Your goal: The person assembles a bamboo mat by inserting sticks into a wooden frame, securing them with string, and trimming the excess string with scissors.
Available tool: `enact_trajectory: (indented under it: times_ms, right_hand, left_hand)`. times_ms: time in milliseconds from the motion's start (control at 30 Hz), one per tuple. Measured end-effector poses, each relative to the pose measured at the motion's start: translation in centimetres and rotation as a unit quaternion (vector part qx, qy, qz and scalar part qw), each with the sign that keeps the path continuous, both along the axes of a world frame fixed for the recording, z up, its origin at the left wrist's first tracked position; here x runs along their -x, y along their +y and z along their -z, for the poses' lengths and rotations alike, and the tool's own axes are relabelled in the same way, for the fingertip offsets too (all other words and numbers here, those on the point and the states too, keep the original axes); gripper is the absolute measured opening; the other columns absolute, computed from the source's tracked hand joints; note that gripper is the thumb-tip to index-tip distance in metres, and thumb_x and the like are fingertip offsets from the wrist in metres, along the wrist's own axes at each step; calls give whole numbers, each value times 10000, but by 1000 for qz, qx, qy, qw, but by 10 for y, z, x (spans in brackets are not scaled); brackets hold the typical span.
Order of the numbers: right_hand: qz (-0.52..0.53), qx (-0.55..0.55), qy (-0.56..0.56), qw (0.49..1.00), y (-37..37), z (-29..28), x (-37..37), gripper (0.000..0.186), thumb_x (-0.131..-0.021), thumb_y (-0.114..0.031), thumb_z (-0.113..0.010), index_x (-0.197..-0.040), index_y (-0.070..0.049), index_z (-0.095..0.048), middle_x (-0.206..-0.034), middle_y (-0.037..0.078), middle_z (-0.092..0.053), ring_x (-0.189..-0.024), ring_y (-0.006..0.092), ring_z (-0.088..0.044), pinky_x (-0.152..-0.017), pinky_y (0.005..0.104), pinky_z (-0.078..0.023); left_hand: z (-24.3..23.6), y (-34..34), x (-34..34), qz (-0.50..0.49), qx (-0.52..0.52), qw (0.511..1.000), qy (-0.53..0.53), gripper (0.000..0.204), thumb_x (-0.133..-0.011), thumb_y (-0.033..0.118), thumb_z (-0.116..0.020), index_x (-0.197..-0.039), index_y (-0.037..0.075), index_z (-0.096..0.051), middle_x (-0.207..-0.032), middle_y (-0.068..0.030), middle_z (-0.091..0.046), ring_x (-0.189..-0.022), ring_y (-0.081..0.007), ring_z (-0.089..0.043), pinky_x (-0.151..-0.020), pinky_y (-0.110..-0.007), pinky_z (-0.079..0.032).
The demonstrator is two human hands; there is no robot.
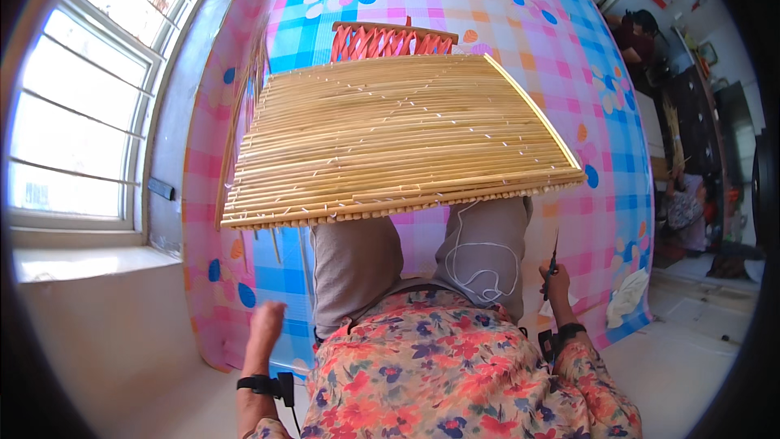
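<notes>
A wide panel of straw-coloured reeds, stitched together in rows with white thread, lies across my knees. Its right side carries a pale yellow edging. White thread runs from the panel's near edge and loops loosely over my right thigh. Beside that thigh, my right hand is closed round dark-handled scissors, their thin points directed away from me. My left hand hangs low beside my left thigh, apart from the panel; how its fingers are set is not clear.
Behind the panel stands a red frame with criss-cross lacing. Loose reeds lie to the left on the checked floor sheet. A barred window is at left. Two people are at far right, near a crumpled white cloth.
</notes>
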State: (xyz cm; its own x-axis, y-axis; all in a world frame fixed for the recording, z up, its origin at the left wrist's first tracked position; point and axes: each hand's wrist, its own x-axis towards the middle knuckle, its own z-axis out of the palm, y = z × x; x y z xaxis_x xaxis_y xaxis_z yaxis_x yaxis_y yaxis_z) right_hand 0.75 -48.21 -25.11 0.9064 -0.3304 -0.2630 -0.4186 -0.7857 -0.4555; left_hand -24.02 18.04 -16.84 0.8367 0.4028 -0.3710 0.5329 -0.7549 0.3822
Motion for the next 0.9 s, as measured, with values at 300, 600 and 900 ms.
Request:
enact_trajectory:
  times_ms: [300, 600, 900]
  right_hand:
    - [-110, -50, -206, 971, 75, -201, -78, 474, -809, -3, -708, -1241, -21, -513, -894, 41, -573, -740, 111, -560, -642, 234, -463]
    - [84, -199, 74, 974, -26, -110, -61, 321, -969, -298, -355, -974, -58, -567, -667, 52, -528, -453, 177, -507, -419, 347, -472]
    - [-102, 15, 229, 968, 18, -114, -23, 208, -941, -174, -387, -883, -34, -530, -663, 110, -540, -476, 228, -567, -403, 372, -492]
  left_hand:
    - [-116, -62, -149, 48, 70, 933, -350, 126, -806, -61, -643, -925, -20, -632, -862, -137, -615, -771, -324, -616, -670, -367, -502]
    - [85, -20, 1, -365, 177, 901, -153, 111, -850, 85, -626, -904, -5, -661, -738, -142, -641, -676, -270, -640, -625, -330, -500]
    - [208, -144, 142, -444, 38, 895, 3, 240, -745, 71, -604, -973, 29, -666, -964, -199, -638, -945, -359, -604, -832, -441, -487]
